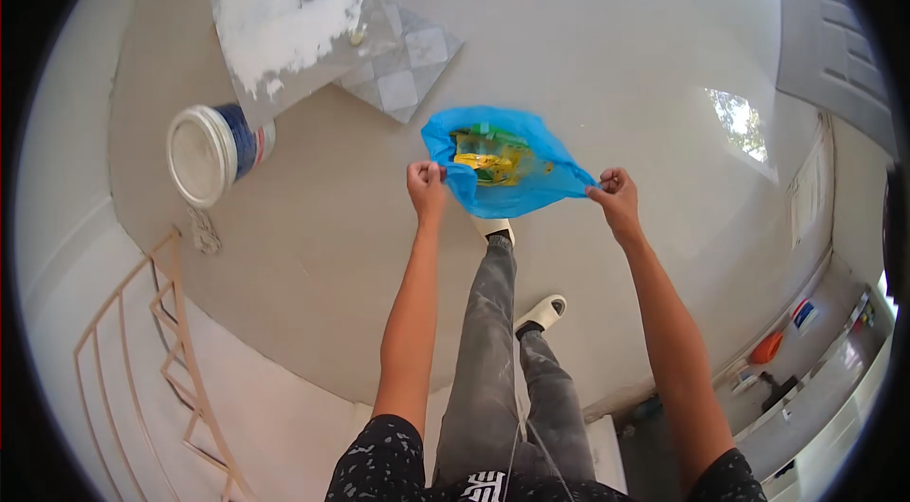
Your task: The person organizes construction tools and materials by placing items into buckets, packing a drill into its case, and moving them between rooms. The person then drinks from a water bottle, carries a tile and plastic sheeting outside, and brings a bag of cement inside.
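A blue plastic bag (540, 196) hangs stretched wide between my two hands, its mouth facing up. My left hand (427, 187) pinches the rim on the left side. On the right, the fingers of my right hand (614, 197) are closed on the opposite corner of the rim. Inside the bag lie crumpled yellow and green packets (493, 156), whose kind I cannot make out. The bag is in front of my legs, above the floor.
A paint bucket (202, 157) lies to the left, near a board smeared white (284, 23) on a checkered panel (408, 61). A metal railing (121, 292) runs at the lower left. A grey door (829, 52) stands upper right; several items sit on a shelf (806, 379) lower right.
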The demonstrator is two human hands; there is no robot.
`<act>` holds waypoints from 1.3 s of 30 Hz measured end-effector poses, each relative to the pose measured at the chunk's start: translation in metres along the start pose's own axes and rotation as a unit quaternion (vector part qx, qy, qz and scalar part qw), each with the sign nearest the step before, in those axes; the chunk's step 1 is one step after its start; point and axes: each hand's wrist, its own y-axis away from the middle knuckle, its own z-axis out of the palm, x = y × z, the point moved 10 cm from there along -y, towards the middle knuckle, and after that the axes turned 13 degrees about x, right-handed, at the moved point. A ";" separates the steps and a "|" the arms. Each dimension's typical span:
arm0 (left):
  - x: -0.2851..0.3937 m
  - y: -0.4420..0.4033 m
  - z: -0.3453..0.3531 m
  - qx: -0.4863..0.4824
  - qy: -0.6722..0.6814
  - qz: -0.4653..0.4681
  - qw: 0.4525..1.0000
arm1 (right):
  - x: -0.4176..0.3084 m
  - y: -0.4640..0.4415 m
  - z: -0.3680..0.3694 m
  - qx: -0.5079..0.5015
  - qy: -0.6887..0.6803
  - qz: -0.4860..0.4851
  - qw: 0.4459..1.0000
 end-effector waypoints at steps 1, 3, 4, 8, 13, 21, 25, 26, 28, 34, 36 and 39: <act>0.012 0.010 0.001 0.006 0.090 -0.033 0.995 | -0.002 0.010 -0.014 0.011 -0.011 -0.004 1.000; 0.035 0.032 0.007 -0.037 0.067 -0.040 0.996 | 0.011 0.036 -0.026 -0.038 0.049 0.017 0.998; 0.043 0.040 0.015 -0.066 0.045 -0.054 0.995 | 0.013 0.046 -0.034 -0.026 0.035 0.015 0.999; 0.045 0.067 0.039 -0.163 -0.109 0.035 0.980 | 0.012 0.103 -0.041 -0.007 -0.058 0.042 0.997; 0.081 0.161 0.058 -0.083 -0.527 0.194 0.823 | -0.028 0.158 -0.107 0.060 -0.246 0.032 0.967; 0.087 0.373 0.135 -0.185 -0.364 0.460 0.789 | -0.026 0.286 -0.366 0.095 -0.276 -0.083 0.953; 0.139 0.498 0.177 -0.277 -0.264 0.547 0.745 | 0.011 0.375 -0.483 0.156 -0.418 -0.083 0.891; 0.153 0.536 0.186 -0.269 -0.210 0.589 0.732 | 0.033 0.388 -0.521 0.186 -0.426 -0.117 0.878; 0.164 0.625 0.205 -0.434 -0.134 0.423 0.784 | 0.062 0.435 -0.577 0.226 -0.463 -0.117 0.849; 0.112 0.850 0.232 -0.706 -0.043 0.072 0.704 | 0.130 0.554 -0.711 0.403 -0.516 -0.202 0.728; 0.096 0.926 0.226 -0.784 -0.022 -0.095 0.613 | 0.152 0.589 -0.738 0.435 -0.531 -0.238 0.687; 0.128 0.953 0.253 -0.832 -0.038 -0.184 0.522 | 0.113 0.594 -0.737 0.505 -0.488 -0.242 0.669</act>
